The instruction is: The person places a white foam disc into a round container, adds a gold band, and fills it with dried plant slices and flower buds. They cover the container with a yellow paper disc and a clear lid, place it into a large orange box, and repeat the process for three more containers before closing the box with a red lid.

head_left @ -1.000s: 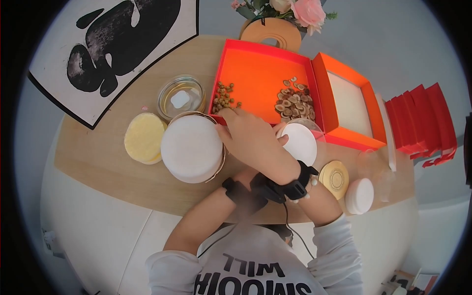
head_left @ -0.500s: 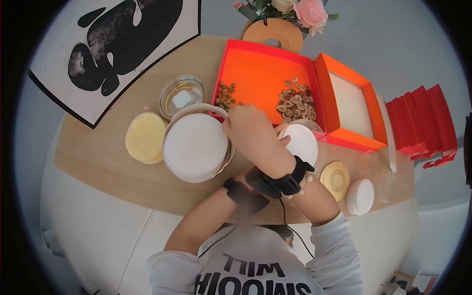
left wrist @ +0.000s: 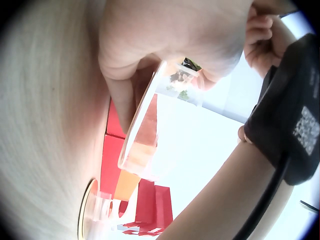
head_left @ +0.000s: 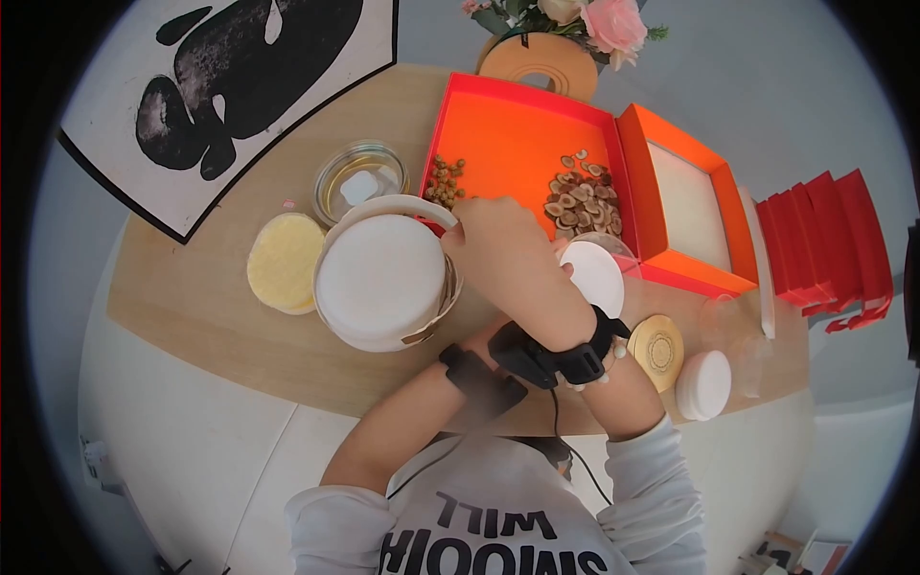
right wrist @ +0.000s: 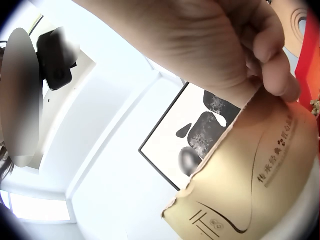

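Note:
In the head view the forearms cross. My right hand (head_left: 508, 264) pinches the rim of a paper band (head_left: 412, 204) looped around a round white-topped container (head_left: 380, 282). From the right wrist view, this band (right wrist: 260, 175) is gold with dark printing and a ragged edge, and my fingers are curled over it. My left hand (left wrist: 170, 35), mostly hidden under the right arm in the head view, grips a clear tub (left wrist: 142, 162) with a white disc (head_left: 592, 278) on the side facing the head camera. The left thumb and fingers hold the tub's edge.
An orange box (head_left: 508, 134) holds brown slices (head_left: 583, 201) and small greenish-brown pieces (head_left: 444, 182). Around it are a glass bowl (head_left: 326, 192), a yellow round stack (head_left: 286, 264), a gold disc (head_left: 657, 353), a white round container (head_left: 704, 385) and red packets (head_left: 834, 240).
The right hand has shifted slightly up and right, drawing the paper band with it, so more of its loop shows above the white top. The left hand keeps its grip on the clear tub.

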{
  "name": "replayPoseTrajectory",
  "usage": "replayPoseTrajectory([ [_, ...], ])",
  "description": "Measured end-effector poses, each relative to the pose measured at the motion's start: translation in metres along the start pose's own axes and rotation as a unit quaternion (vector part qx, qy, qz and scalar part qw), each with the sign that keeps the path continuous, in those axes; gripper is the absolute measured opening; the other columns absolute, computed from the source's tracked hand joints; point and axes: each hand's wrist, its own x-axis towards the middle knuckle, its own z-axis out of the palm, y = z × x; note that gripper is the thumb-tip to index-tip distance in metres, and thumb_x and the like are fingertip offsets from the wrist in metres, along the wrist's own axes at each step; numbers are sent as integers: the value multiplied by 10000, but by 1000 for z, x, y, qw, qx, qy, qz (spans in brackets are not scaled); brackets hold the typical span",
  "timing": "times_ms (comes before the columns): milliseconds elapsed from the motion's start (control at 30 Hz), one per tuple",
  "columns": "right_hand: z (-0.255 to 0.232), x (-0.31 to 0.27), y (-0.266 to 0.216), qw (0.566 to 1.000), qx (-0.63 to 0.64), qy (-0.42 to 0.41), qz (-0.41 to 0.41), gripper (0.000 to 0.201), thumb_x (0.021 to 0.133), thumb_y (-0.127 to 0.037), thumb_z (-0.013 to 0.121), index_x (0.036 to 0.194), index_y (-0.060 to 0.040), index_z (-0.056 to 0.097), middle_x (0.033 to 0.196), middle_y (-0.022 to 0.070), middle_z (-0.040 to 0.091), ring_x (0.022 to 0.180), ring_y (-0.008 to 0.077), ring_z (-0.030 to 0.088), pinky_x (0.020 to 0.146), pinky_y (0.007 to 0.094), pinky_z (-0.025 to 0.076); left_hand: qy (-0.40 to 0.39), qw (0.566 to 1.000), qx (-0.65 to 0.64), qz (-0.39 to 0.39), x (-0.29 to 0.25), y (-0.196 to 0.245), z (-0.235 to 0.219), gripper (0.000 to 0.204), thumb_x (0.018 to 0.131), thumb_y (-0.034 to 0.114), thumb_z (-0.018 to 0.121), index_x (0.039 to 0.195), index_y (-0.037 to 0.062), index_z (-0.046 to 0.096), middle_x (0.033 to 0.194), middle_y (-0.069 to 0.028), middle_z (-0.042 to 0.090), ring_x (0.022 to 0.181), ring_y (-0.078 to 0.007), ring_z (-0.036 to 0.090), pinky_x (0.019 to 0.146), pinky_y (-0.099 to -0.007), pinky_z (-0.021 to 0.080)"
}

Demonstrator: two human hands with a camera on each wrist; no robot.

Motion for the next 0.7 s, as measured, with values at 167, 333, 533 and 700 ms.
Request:
replayPoseTrajectory([
  [167, 2, 1, 4, 999, 36, -1, -9, 171, 729, -121, 541, 726, 44, 585, 649, 205, 572, 632, 350, 591, 564, 412, 485, -15, 998, -60, 23, 3, -10, 0, 583, 855, 283, 504, 1305, -5, 272, 1287, -85, 364, 1200, -154, 300, 1002, -274, 196],
  [333, 6, 3, 7, 998, 63, 23, 5, 172, 727, -117, 534, 698, 50, 565, 622, 217, 557, 605, 369, 576, 559, 422, 478, -10, 999, -43, 19, 8, -19, -3, 615, 837, 291, 533, 1305, -8, 269, 1288, -91, 364, 1201, -159, 302, 1001, -285, 210],
  [533, 3, 4, 9, 991, 121, 57, 3, 140, 698, -100, 534, 740, 21, 590, 558, 190, 533, 513, 329, 545, 531, 359, 457, -64, 990, -129, -4, 9, -5, -4, 613, 834, 289, 540, 1298, -15, 279, 1281, -88, 378, 1179, -157, 334, 984, -278, 242],
  [700, 3, -1, 8, 985, 140, 91, -42, 133, 700, -95, 524, 725, 22, 580, 580, 206, 536, 533, 349, 545, 545, 390, 461, -27, 996, -88, -8, 8, -11, -2, 598, 841, 294, 523, 1303, 9, 272, 1276, -83, 382, 1172, -160, 352, 967, -299, 279],
])
